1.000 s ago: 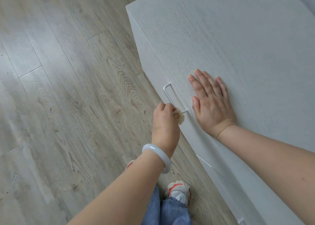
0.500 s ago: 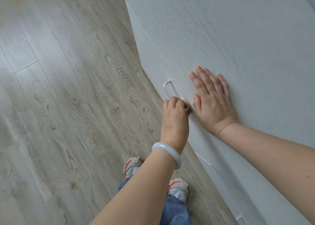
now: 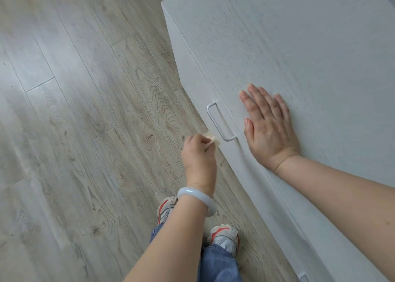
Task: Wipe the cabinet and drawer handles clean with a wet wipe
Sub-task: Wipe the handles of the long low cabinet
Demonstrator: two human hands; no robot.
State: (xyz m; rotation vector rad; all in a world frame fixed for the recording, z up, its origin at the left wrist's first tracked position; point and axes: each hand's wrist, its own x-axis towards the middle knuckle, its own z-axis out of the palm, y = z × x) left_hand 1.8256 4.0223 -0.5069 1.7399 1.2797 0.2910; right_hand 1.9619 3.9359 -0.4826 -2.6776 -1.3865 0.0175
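A white cabinet fills the right half of the view. A white bar handle sticks out from its front face near the top edge. My left hand, with a pale bangle on the wrist, pinches a small folded wet wipe. The wipe sits just left of and below the handle's near end, apart from it. My right hand lies flat on the cabinet top with straight fingers, just right of the handle.
Grey wood-plank floor spreads to the left. My two sneakers and jeans legs stand close to the cabinet front. A second white handle peeks in at the bottom right edge.
My left hand has pulled back off the handle, down and to the left, with the wipe. The whole handle is uncovered now. My right hand stays flat on the top.
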